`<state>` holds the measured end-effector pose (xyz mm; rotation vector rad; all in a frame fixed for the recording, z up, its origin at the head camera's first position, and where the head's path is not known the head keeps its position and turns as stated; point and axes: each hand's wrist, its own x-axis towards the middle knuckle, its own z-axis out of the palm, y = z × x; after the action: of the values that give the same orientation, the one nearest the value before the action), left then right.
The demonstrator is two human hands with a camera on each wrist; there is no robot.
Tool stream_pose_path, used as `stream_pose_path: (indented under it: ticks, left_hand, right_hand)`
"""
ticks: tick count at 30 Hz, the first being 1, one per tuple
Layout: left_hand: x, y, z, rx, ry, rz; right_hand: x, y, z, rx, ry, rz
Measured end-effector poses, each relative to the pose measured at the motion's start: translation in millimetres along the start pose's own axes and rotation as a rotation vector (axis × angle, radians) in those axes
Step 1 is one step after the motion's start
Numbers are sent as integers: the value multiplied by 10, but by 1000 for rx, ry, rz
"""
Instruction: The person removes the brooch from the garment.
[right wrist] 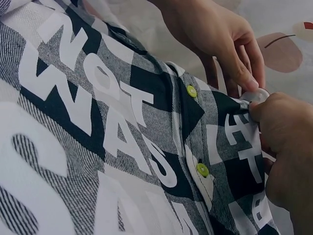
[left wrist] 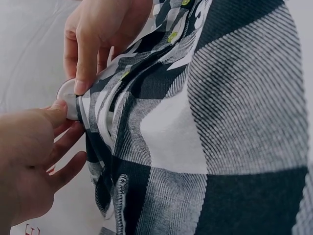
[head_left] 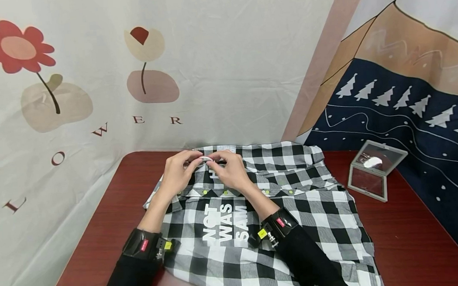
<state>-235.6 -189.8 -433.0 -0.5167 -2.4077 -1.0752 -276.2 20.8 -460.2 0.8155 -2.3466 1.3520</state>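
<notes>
A black-and-white checked shirt [head_left: 296,209] with white lettering and yellow-green buttons lies spread over the table. At its far edge, the left hand [head_left: 175,172] pinches a small whitish piece with a rounded rim [head_left: 206,159] between thumb and fingers. The right hand [head_left: 230,171] pinches the same piece from the other side, with the fingertips of both hands close together. In the left wrist view, the rounded piece [left wrist: 71,100] sits right at the cloth's edge, beside a dark strip. The right wrist view shows its rim [right wrist: 258,95] partly hidden by the fingers.
A hinged clear case [head_left: 367,180] stands opened on the right part of the reddish-brown table [head_left: 118,206]. Behind the table hangs a pale cloth [head_left: 232,72] with flower prints, next to a dark blue cloth [head_left: 401,119] with white trees.
</notes>
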Motion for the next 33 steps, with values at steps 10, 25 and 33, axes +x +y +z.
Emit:
stream_pose_path:
  ticks: [10, 25, 33]
  left_hand:
    - [-53, -68, 13, -98, -29, -154]
    - [-47, -68, 19, -88, -25, -168]
    - [-35, -60, 25, -96, -40, -181]
  right_hand:
    - [-5, 60, -2, 155, 5, 88]
    - [3, 47, -14, 219, -15, 124]
    - [3, 42, -14, 223, -14, 130]
